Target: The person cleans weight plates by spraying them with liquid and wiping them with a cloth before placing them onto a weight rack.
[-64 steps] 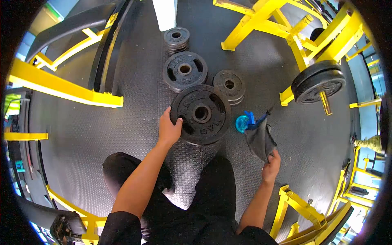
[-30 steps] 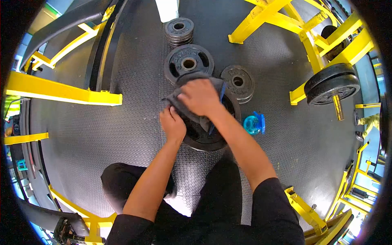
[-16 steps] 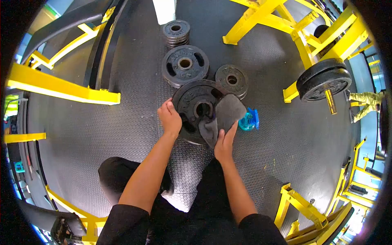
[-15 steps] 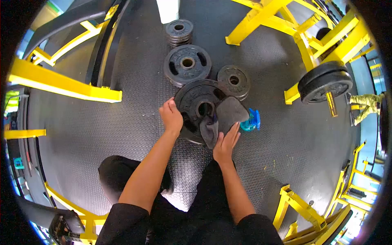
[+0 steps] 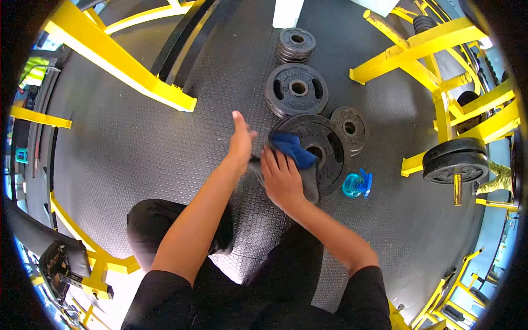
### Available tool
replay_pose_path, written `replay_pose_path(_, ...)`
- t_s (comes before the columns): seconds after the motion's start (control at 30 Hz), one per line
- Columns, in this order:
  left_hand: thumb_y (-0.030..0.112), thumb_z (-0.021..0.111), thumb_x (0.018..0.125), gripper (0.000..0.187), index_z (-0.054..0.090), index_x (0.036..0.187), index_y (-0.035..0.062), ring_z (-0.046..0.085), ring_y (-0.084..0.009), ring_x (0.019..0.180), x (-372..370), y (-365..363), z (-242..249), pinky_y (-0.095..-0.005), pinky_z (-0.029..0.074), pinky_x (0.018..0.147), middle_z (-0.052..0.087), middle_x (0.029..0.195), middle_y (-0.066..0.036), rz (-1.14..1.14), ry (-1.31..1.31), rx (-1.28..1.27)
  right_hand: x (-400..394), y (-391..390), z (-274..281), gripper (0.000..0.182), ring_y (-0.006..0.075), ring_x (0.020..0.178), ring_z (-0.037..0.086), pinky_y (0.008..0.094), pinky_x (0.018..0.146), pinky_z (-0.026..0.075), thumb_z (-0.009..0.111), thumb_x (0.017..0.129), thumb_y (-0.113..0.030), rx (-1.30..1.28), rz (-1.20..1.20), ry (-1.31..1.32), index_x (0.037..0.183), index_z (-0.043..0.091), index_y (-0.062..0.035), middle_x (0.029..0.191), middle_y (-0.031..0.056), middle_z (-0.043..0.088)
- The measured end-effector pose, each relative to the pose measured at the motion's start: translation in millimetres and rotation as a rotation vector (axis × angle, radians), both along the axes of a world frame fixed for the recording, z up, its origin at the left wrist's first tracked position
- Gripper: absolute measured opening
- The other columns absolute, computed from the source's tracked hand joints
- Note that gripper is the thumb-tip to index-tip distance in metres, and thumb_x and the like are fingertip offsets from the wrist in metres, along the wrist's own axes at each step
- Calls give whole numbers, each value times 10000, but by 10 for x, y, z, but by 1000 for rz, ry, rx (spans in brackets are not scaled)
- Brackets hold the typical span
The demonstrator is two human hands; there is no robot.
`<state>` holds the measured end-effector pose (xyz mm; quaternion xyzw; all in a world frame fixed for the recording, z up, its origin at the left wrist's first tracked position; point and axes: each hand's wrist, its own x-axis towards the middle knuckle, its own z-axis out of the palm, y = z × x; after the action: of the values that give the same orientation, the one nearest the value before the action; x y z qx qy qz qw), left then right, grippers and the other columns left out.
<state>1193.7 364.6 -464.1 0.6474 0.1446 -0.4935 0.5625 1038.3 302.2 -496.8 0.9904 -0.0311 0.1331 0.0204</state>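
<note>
A large black weight plate [image 5: 336,151] lies on the floor in front of me, its left part covered by a dark cloth with a blue fold [image 5: 291,147]. My right hand [image 5: 281,179] presses on this cloth near the plate's left edge, fingers laid over it. Just left of the plate, my left hand [image 5: 241,142] is raised with its fingers apart and holds nothing. A clear blue spray bottle [image 5: 355,185] is on the floor at the plate's lower right.
Behind the plate are a stack of large plates [image 5: 297,91], a stack of small plates [image 5: 297,43] and another small stack [image 5: 350,125]. Yellow frames stand at the left [image 5: 121,58] and right [image 5: 415,52]. Loaded plates [image 5: 455,160] hang at the right.
The view has swung left. My left hand has let go of the plate's edge. My right hand has moved with the cloth to the plate's left side, and a blue part of the cloth now shows.
</note>
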Motion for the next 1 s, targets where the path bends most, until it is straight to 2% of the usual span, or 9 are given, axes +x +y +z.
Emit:
replay_pose_path(0.07,698,190,982,898,318,1490,-31,370,-283,1388,69,3,-22,-441,206,1170,429,1491,-166,265,-443,-106,325,-99,58,403,295,1235,506,435,1063,367,557,838,-209,-23,16,-34,1196,643,-45,1317,120,582)
replay_pose_path(0.13,682,203,990,859,343,1484,-7,357,-278,1392,53,20,-31,-444,197,1174,374,1520,-164,333,-421,-114,621,-233,145,328,299,1255,478,448,1064,367,576,835,-277,13,-34,239,1044,700,-56,1270,130,600)
replay_pose_path(0.33,654,221,1003,812,354,1486,15,335,-265,1407,51,175,-146,-440,201,1175,357,1538,-150,275,-364,7,944,-1299,361,363,377,1071,637,527,883,503,448,930,-287,369,-509,409,1070,693,-60,1153,185,674)
replay_pose_path(0.4,649,226,1005,808,355,1486,14,333,-269,1410,338,332,111,-439,203,1175,341,1551,-156,320,242,-242,634,-1618,356,405,420,1059,626,526,910,483,403,966,-321,541,-715,330,1116,659,-44,1174,231,649)
replay_pose_path(0.5,619,252,1016,781,345,1489,5,338,-275,1410,596,358,-2820,-424,213,1175,337,1555,-166,228,-339,-30,-130,-1960,-15,486,487,1072,572,530,912,454,349,1009,-405,692,-762,113,1100,616,-10,1160,276,623)
replay_pose_path(0.6,511,287,1043,686,439,1402,-54,406,-339,1371,-310,-38,-185,-410,303,1130,460,1449,-226,20,-555,18,-829,-1677,-159,454,505,1052,564,516,905,449,351,1032,-372,820,-819,-83,1126,579,10,1114,304,621)
replay_pose_path(0.83,405,492,997,511,536,1307,1,491,-356,1266,-543,-231,-338,-448,362,1074,529,1352,-219,-88,-710,47,-1688,-217,-447,422,491,1146,535,498,964,427,395,1009,-274,1222,-1065,-4,1187,552,76,1194,335,580)
replay_pose_path(0.9,334,637,886,474,566,1256,45,494,-365,1230,-734,-176,-199,-472,380,1047,537,1287,-206,-329,-1408,194,-1722,32,-457,415,484,1153,537,499,971,425,412,1000,-269,1252,-1130,14,1188,556,72,1196,331,582)
replay_pose_path(1.0,266,721,787,514,573,1255,112,481,-357,1207,-993,-113,10,-486,365,1044,520,1243,-165,-834,-1349,-93,-1785,142,-455,362,432,1202,535,449,1022,406,459,972,-198,1261,-1206,82,1197,564,66,1214,285,592)
